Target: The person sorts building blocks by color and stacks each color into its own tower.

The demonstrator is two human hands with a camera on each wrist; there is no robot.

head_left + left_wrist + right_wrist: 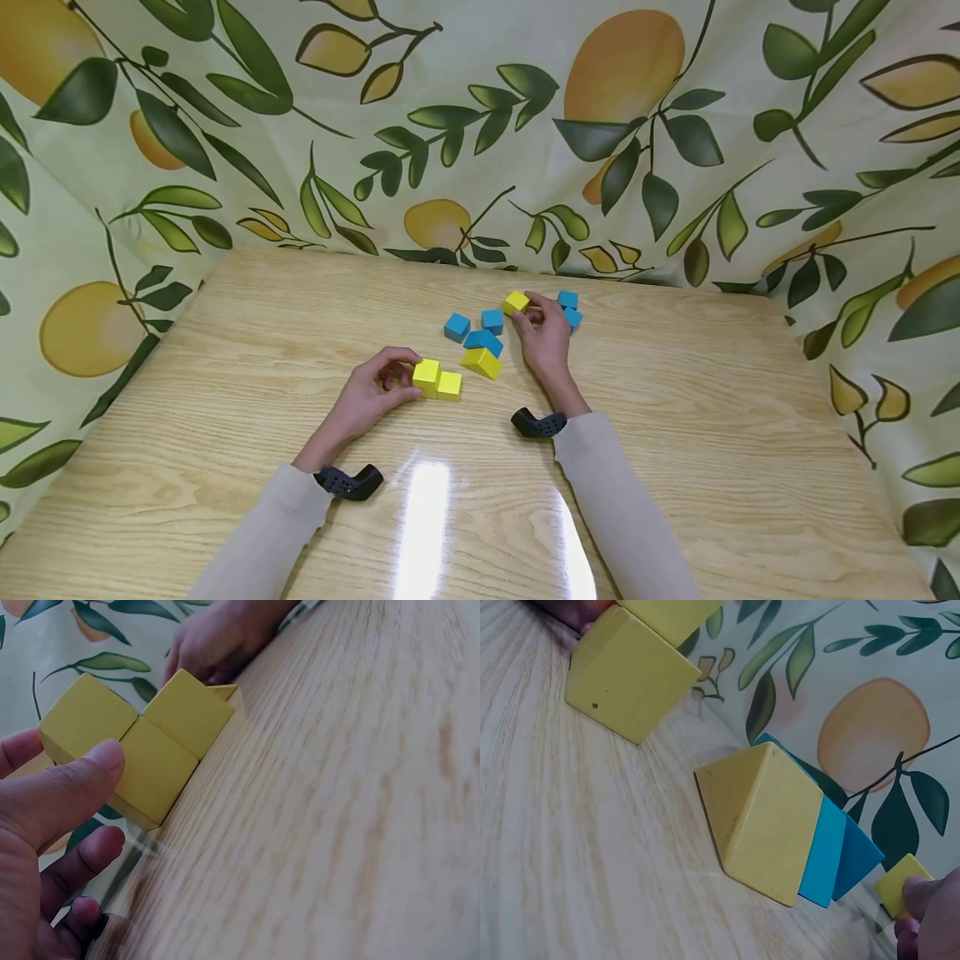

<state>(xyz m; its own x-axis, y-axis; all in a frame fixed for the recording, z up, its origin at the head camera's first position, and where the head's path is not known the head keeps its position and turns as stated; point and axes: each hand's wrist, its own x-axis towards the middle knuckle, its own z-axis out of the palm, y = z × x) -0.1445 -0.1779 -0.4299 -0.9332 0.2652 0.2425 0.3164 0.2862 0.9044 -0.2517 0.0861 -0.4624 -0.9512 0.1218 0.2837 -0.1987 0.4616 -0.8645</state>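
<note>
My left hand (367,392) pinches a yellow cube (426,373) between thumb and fingers. In the left wrist view this cube (88,716) sits on a second yellow cube (157,769), with a third yellow cube (187,711) against the lower one's side. Farther back, my right hand (546,333) grips another yellow cube (516,302) by its fingertips; whether it touches the table I cannot tell. Between the hands lies a yellow triangular block (482,363), close in front of a blue triangular block (483,342).
Two blue cubes, one on the left (457,327) and one on the right (492,322), stand behind the triangular blocks. Two more blue blocks (567,300) lie beyond the right hand, partly hidden. A fruit-patterned cloth (450,167) borders the wooden table (712,433) at back and sides.
</note>
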